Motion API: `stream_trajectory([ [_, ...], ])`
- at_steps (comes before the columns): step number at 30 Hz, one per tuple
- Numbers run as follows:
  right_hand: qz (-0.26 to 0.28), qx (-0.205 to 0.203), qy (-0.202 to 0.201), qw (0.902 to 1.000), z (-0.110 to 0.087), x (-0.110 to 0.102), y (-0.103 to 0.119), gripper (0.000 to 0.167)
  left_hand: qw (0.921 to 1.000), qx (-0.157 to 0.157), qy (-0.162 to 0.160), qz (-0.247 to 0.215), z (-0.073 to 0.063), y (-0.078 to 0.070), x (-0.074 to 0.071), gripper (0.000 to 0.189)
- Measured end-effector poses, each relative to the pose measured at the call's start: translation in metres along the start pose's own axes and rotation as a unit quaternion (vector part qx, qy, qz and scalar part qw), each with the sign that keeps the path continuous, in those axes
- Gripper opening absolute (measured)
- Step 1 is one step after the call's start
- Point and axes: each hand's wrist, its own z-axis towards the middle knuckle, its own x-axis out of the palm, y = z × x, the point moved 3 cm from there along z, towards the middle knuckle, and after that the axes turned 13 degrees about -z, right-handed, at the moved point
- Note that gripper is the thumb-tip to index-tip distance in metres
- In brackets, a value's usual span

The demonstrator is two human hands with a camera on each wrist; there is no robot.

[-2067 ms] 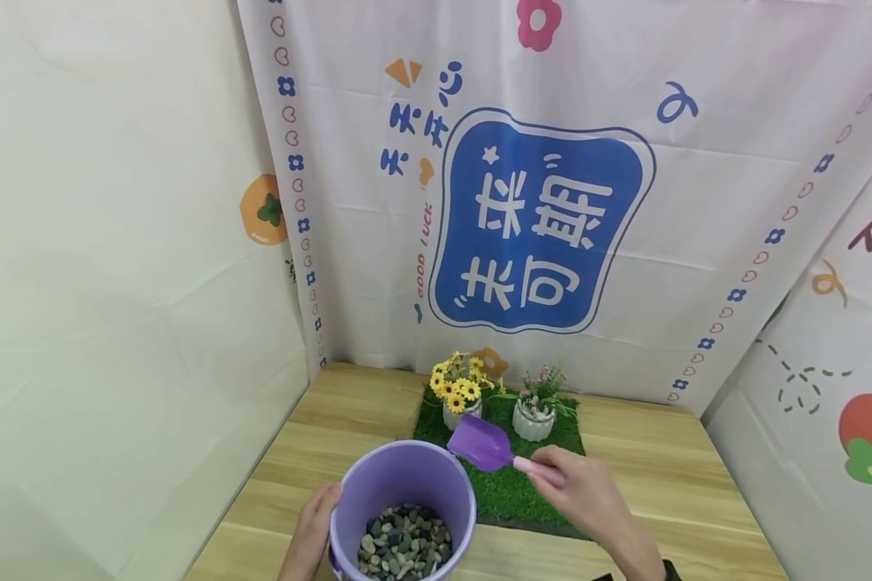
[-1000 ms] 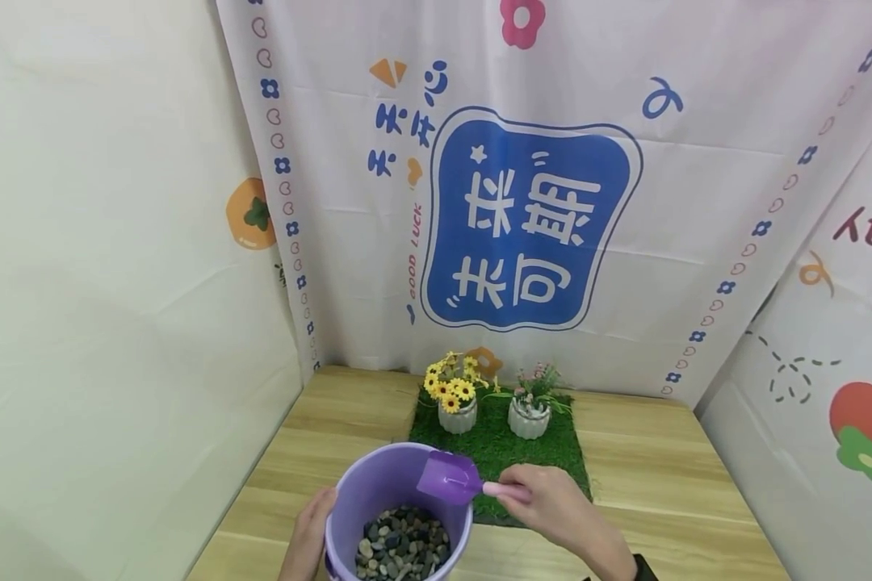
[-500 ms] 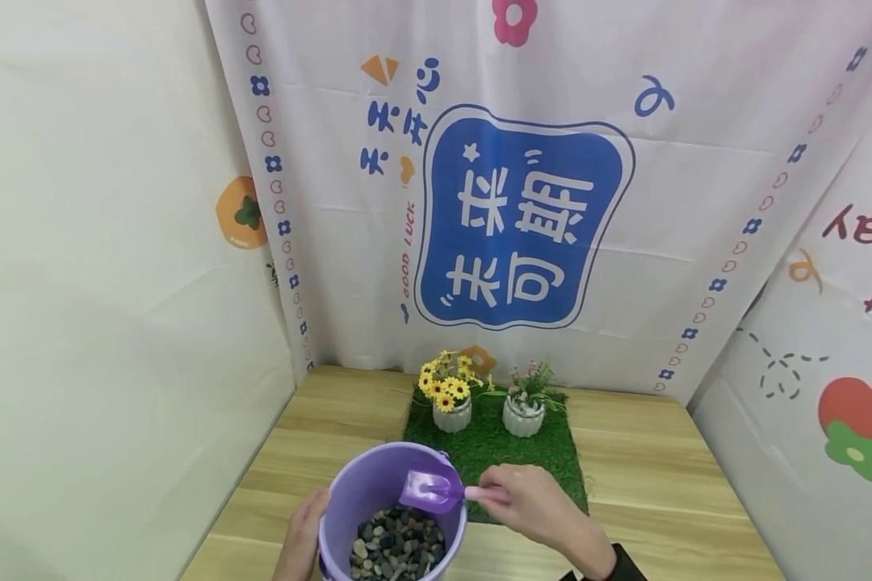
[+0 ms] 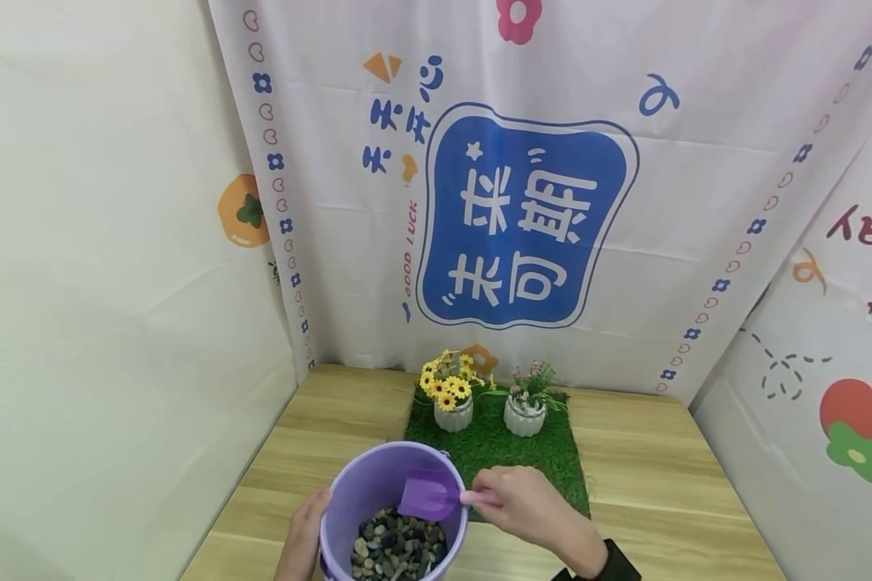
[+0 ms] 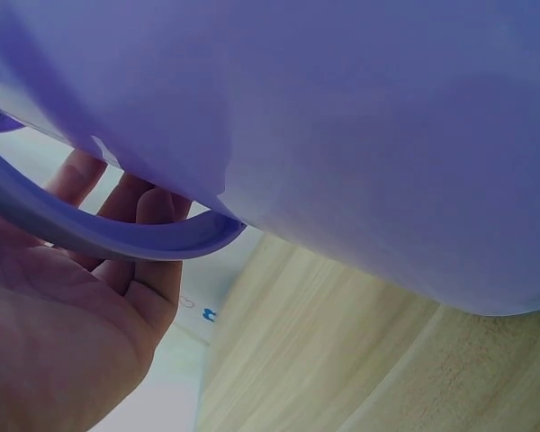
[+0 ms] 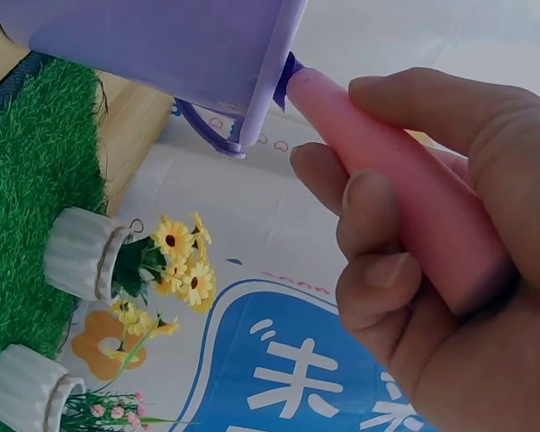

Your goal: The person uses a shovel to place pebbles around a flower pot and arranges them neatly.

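A purple bucket [image 4: 363, 488] stands on the wooden table with grey and brown pebbles [image 4: 400, 545] at its bottom. Against its left outer wall is my left hand [image 4: 307, 532], fingers near the rim; the left wrist view shows those fingers bent against the bucket's far side, with the purple carrying handle [image 5: 117, 236] passing across them. My right hand [image 4: 523, 504] grips the pink handle [image 6: 378, 171] of a small purple shovel [image 4: 430, 494]. The shovel's blade is inside the bucket, low over the pebbles, and its handle crosses the right rim.
Behind the bucket lies a green turf mat [image 4: 545, 464]. On it stand a white pot with yellow flowers [image 4: 453, 415] and another white pot with pink flowers [image 4: 525, 418]. Printed cloth [image 4: 610, 355] hangs at the back, and a pale wall [image 4: 131, 323] rises at left.
The right hand has brought the shovel leftward and down from beyond the bucket's right rim into the bucket. Its blade has tilted. The left hand stays at the bucket's side.
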Motion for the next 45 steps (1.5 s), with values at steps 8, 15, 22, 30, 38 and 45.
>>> stream_trajectory([
  [8, -0.013, -0.031, -0.010, 0.9994, 0.008, 0.003, 0.011, 0.011, 1.0000, -0.006, 0.005, -0.004, -0.002, 0.001, 0.001, 0.051],
  [15, -0.039, -0.062, -0.005, 0.9973, 0.023, 0.010, 0.020, 0.021, 0.9999, -0.009, 0.007, -0.004, -0.002, 0.001, 0.001, 0.052],
  [22, -0.055, -0.087, 0.061, 0.9928, 0.036, 0.021, 0.029, 0.032, 0.9998, -0.001, -0.013, 0.012, -0.003, -0.001, 0.001, 0.051],
  [30, -0.071, -0.088, 0.129, 0.9852, 0.048, 0.029, 0.034, 0.030, 0.9999, 0.002, -0.010, 0.009, -0.004, -0.003, 0.003, 0.049],
  [38, -0.105, -0.154, 0.110, 0.9763, 0.060, 0.039, 0.048, 0.033, 0.9998, 0.010, -0.012, 0.011, -0.003, -0.004, 0.002, 0.049],
  [45, -0.118, -0.177, 0.134, 0.9680, 0.066, 0.054, 0.058, 0.035, 0.9999, 0.006, -0.009, 0.003, -0.003, -0.001, 0.002, 0.048],
])
